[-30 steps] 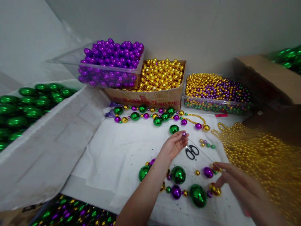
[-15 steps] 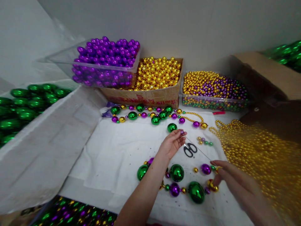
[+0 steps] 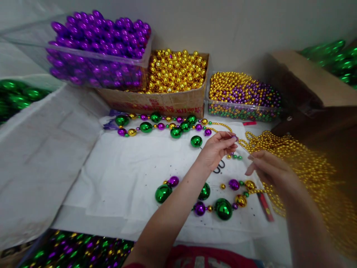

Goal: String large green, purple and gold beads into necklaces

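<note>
My left hand [image 3: 219, 147] pinches a small purple bead [image 3: 234, 138] between thumb and fingertips, above the white cloth. A thin string [image 3: 243, 147] runs from that bead to my right hand [image 3: 266, 165], whose fingers are closed on it. Below my left wrist lie black-handled scissors [image 3: 219, 166], partly covered. Beyond the forearm rests a loose green ball [image 3: 196, 141]. Nearer me, a strand of large green, purple and gold beads [image 3: 223, 209] curves on the cloth, partly hidden by my left arm. Small loose beads [image 3: 237, 157] lie just beyond the scissors.
Along the back stand a clear bin of purple balls [image 3: 95, 59], a cardboard box of gold balls [image 3: 178, 102] and a clear tub of small mixed beads [image 3: 242, 108]. A finished-looking necklace [image 3: 145, 127] lies before them. Gold bead strands [image 3: 301, 167] heap at right, near a red-handled tool [image 3: 264, 206].
Both hands have moved away from me; the left also went right, over the scissors. They are closer together, with a shorter stretch of string between them. The camera view has shifted.
</note>
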`<state>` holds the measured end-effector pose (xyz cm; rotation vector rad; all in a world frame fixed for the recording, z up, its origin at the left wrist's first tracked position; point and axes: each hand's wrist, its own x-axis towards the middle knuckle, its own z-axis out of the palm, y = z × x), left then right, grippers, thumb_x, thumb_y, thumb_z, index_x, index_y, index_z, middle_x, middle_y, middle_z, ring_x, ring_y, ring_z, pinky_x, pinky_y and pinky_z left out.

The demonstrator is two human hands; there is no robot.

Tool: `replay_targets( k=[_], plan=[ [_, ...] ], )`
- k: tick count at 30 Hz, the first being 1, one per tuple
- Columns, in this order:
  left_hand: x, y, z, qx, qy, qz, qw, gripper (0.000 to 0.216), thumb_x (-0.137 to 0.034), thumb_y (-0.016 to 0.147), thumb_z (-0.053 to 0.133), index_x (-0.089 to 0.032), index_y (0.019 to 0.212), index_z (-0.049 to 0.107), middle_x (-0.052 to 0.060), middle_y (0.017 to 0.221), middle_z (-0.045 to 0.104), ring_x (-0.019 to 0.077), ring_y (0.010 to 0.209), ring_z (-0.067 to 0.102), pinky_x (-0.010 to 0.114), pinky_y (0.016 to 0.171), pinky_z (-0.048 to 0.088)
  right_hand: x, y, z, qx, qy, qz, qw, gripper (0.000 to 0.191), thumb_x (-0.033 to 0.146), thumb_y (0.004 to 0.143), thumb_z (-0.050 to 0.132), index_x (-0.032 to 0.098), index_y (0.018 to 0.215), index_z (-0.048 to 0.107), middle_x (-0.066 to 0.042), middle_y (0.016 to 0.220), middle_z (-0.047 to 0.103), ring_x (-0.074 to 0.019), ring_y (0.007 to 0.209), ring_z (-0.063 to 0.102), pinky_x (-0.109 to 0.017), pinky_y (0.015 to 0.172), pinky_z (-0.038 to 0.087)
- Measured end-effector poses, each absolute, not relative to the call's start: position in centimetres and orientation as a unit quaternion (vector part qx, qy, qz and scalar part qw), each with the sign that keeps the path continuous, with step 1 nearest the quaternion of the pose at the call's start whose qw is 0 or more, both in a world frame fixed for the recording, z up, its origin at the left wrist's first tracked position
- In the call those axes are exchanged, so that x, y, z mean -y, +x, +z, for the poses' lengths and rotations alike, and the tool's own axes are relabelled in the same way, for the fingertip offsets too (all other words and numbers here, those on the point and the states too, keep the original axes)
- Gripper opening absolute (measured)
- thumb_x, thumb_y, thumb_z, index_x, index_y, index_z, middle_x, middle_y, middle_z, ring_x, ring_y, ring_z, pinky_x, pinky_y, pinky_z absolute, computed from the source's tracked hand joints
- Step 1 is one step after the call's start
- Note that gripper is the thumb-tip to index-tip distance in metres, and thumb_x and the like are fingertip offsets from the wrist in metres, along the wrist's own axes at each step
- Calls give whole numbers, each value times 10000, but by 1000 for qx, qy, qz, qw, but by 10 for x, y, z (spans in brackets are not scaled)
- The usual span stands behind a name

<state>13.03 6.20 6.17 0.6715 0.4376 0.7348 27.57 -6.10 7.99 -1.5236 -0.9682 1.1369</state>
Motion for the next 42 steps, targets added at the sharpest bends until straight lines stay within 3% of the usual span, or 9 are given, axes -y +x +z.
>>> replay_targets(
  k=[11,18,22,24,26,30,35,39,42],
  plan=[
    [-69,133,82,-191,425,352,811,200,-270,714,699,-132,843,635,25,834,651,92,713,579,247,699,456,36,269,106,438,-645,400,483,244,361,814,613,188,986,593,-32,691,669,-60,390,402,-193,364,278],
    [-82,113,87,-224,507,384,739,163,-295,755,656,-146,817,682,28,837,657,76,663,535,208,604,390,24,248,99,509,-618,382,461,390,415,855,552,204,1183,561,-42,783,674,-106,482,486,-233,434,389],
    [-69,106,84,-255,500,391,729,162,-289,731,673,-142,795,698,28,788,641,74,617,495,214,565,356,37,247,86,555,-651,327,401,402,482,885,508,262,1214,576,-60,1125,641,-210,918,604,-336,773,488],
    [-59,106,80,-253,484,384,745,168,-294,721,685,-137,781,697,31,775,636,78,616,494,222,573,359,44,248,80,577,-657,282,395,388,473,883,521,295,1222,580,-35,1254,576,-241,1131,518,-386,956,402],
    [-51,109,77,-248,473,377,757,170,-297,720,689,-136,771,697,29,755,631,78,612,488,225,578,357,50,249,75,589,-660,247,395,352,462,875,538,305,1182,608,-22,1251,574,-246,1169,486,-396,1007,345],
    [-45,116,75,-247,476,362,763,174,-308,720,696,-142,771,700,28,751,632,71,599,470,223,563,332,52,252,71,538,-679,281,413,286,504,818,576,262,915,695,-36,993,665,-239,931,591,-340,803,455],
    [-48,115,74,-261,467,381,754,207,-327,705,706,-129,757,679,32,747,628,70,579,473,225,562,345,47,252,73,467,-673,353,452,335,536,740,628,208,692,675,-38,669,631,-195,686,579,-267,611,450],
    [-62,98,63,-264,560,325,715,264,-345,762,649,-149,937,675,70,927,653,126,724,551,252,641,420,52,248,73,380,-680,378,499,345,520,769,621,184,817,681,6,515,499,-119,494,442,-210,458,347],
    [-83,79,47,-365,719,295,512,342,-233,767,629,-202,1107,625,82,1176,588,219,1041,525,351,869,433,60,244,81,320,-688,372,536,349,506,785,614,187,911,679,12,534,492,-93,468,373,-182,411,276]
  ],
)
